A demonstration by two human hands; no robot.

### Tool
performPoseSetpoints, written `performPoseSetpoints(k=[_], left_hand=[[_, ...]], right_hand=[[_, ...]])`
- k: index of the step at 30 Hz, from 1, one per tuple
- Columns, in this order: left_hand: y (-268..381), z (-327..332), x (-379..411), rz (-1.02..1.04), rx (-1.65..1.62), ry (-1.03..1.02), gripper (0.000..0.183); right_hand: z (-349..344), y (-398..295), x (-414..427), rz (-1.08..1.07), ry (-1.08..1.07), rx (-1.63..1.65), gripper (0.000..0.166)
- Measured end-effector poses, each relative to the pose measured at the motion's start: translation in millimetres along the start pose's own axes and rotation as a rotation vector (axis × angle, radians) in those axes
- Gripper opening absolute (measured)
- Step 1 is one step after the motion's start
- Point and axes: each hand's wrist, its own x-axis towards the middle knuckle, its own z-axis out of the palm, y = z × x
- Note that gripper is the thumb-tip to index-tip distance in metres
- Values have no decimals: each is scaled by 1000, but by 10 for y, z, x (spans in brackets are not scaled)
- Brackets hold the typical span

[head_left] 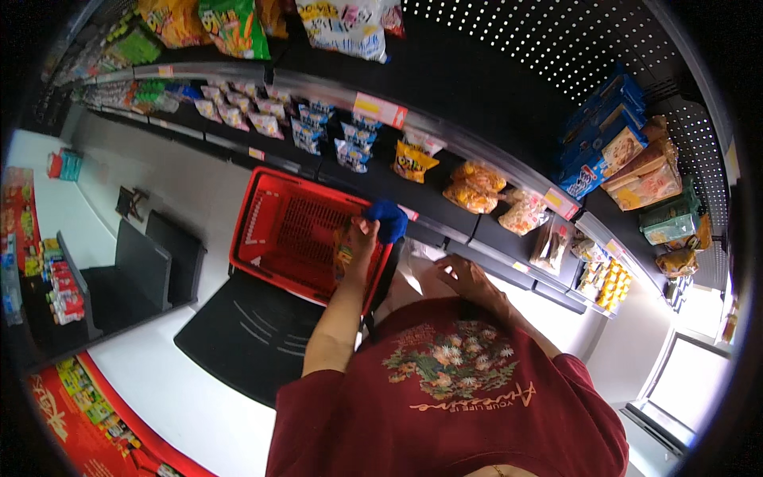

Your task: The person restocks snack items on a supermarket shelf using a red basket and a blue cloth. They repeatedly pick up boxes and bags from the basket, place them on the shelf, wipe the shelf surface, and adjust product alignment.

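Note:
My left hand (365,234) is over the right side of a red plastic shopping basket (250,217), with its fingers closed at a bunched blue cloth (387,220) by the rim. A yellow-orange snack packet (343,253) lies beside that hand, inside the basket; whether the hand touches it is unclear. My right hand (468,277) is in front of my torso, just below the lower shelf edge, its fingers apart and loosely bent, with nothing visible in them.
Small snack packets (351,155) and bagged snacks (474,188) line the lower shelf (417,211). Larger bags (232,27) stand above. A black mat (256,334) lies below the basket. Black display shelving (143,262) stands at left, with a red display panel (95,417) lower down.

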Motion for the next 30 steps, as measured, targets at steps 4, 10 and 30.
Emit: performPoseSetpoints(k=[4, 10, 30], left_hand=[[-497, 294, 221, -231, -23, -25, 75], [-277, 232, 159, -291, -83, -142, 90], [3074, 638, -579, -180, -652, -264, 50]], right_hand=[[-86, 9, -11, 2, 0, -14, 27], [-131, 174, -98, 38, -2, -21, 30], [-564, 273, -198, 57, 96, -40, 24]])
